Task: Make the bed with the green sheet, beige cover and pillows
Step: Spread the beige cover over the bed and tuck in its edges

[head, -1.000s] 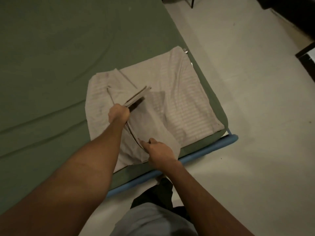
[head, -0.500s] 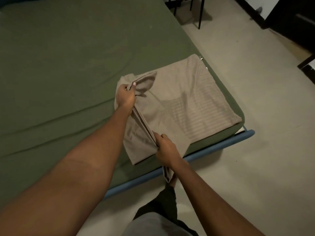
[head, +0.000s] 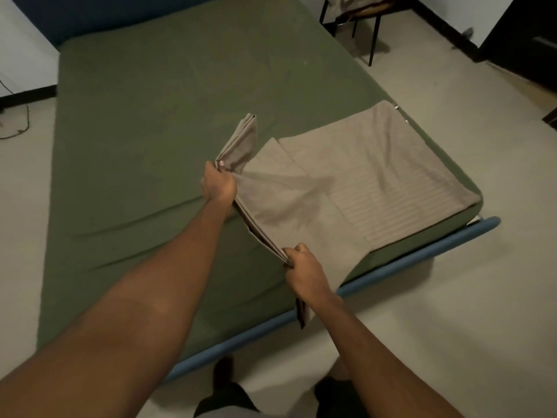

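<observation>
The green sheet [head: 156, 122] covers the whole mattress. A folded beige cover [head: 370, 176] lies on the bed's near right corner. My left hand [head: 218, 184] grips a bunched edge of the cover, raised off the sheet, with a flap of fabric sticking up past the fingers. My right hand [head: 304, 271] grips the same folded edge nearer the bed's side, and a short end of fabric hangs below it. The edge runs taut between both hands. No pillows show.
A blue bed frame rail [head: 407, 260] runs along the near side. A dark headboard [head: 120, 16] stands at the far end. A black-legged chair [head: 358, 16] stands beyond the bed on pale floor. A cable [head: 18, 128] lies on the floor at left.
Both hands have drawn further apart along the cover's edge, the left lifting it up and away over the sheet. More of the cover has unfolded. The view has risen, showing the whole bed.
</observation>
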